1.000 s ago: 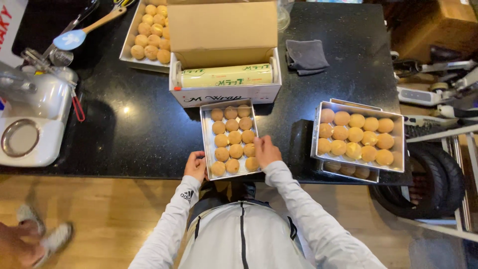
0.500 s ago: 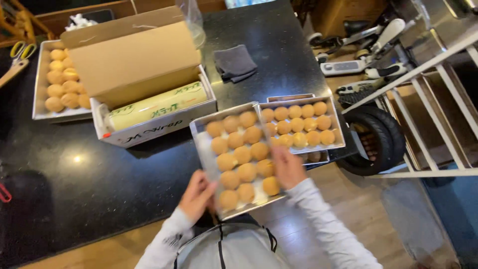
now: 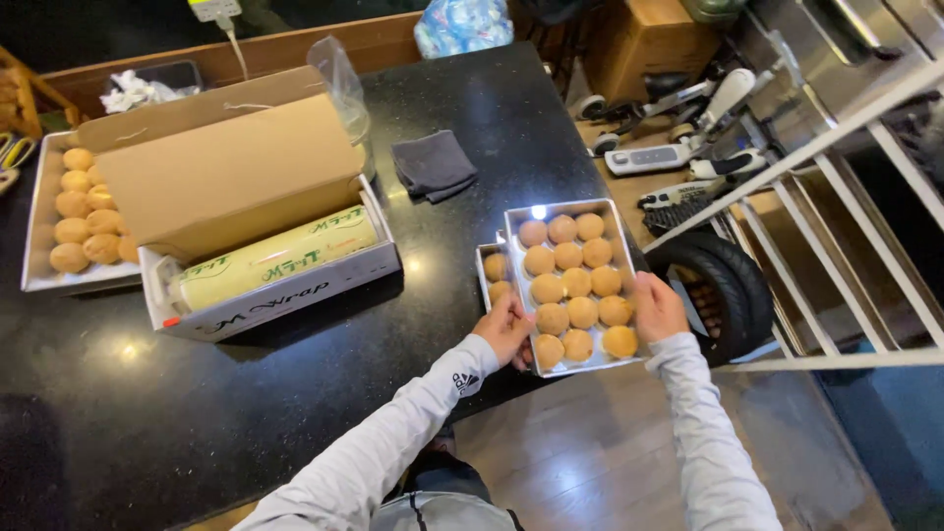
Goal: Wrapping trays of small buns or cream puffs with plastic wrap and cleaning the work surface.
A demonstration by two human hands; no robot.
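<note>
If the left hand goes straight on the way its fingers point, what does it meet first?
The left hand points right, already touching the edge of the metal tray of round buns, so that tray comes first. Depth is unclear; a lower tray peeks out beneath.

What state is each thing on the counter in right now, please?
Top tray: full of round buns, held at both sides, stacked over another tray.
Lower tray: mostly covered, buns showing.
Left hand: gripping the top tray.
Right hand: gripping the top tray.
Wrap box: lid open, roll inside.
Grey cloth: crumpled.
</note>
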